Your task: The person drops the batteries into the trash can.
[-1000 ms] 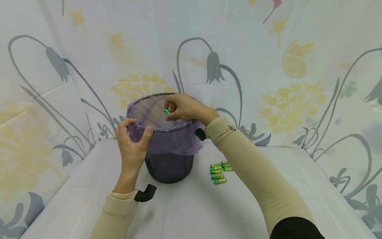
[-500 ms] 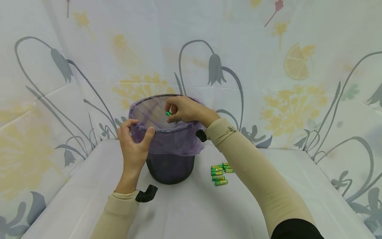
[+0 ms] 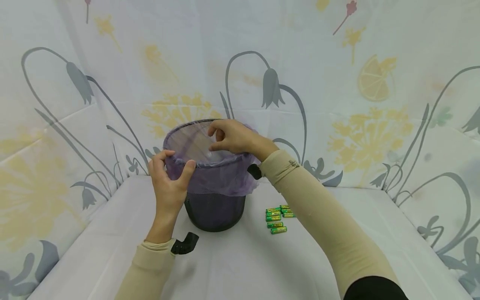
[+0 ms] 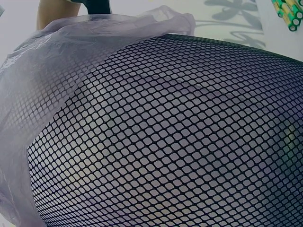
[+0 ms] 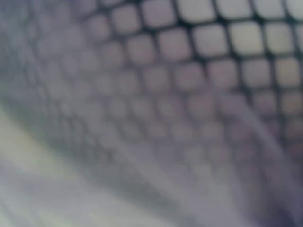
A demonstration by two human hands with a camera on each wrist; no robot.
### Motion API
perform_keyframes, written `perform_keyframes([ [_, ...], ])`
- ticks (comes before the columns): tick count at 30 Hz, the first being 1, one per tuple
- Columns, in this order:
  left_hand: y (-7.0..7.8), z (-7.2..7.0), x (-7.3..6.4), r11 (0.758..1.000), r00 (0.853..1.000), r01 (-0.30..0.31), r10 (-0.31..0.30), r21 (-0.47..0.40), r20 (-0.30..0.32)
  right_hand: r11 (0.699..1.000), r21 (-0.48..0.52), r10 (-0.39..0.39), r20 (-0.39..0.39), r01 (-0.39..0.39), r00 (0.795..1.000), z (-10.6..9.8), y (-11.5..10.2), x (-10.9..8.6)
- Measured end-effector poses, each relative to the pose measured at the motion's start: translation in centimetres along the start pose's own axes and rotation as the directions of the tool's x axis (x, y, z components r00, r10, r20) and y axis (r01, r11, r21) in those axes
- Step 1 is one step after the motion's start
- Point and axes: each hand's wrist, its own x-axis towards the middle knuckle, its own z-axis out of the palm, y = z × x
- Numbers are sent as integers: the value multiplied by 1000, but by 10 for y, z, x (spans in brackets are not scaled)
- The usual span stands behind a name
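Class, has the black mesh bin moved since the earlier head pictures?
No: the bin stands where it did against the grey flower printed behind.

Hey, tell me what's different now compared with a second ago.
The right hand has let go of the green battery it was pinching over the mesh bin; none shows between finger and thumb now. Where it landed isn't visible. The left hand stayed at the rim, and the purple bag and the batteries beside the bin look unchanged.

pale cloth [image 3: 300, 41] printed with grey and yellow flowers [image 3: 271, 88] hangs behind a white tabletop [image 3: 240, 271]
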Motion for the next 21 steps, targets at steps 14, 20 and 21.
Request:
perform_keyframes([
  [14,0,11,-1,1000,1000,1,-1,-26,28,987,6,-153,-298,163,942,-17,19,-61],
  [20,-3,11,0,1000,1000,-10,10,-28,24,963,-45,-257,-443,265,859,-21,32,-92],
  [21,-3,11,-1,1000,1000,-10,10,-27,23,961,-54,-266,-455,272,850,-20,34,-97],
])
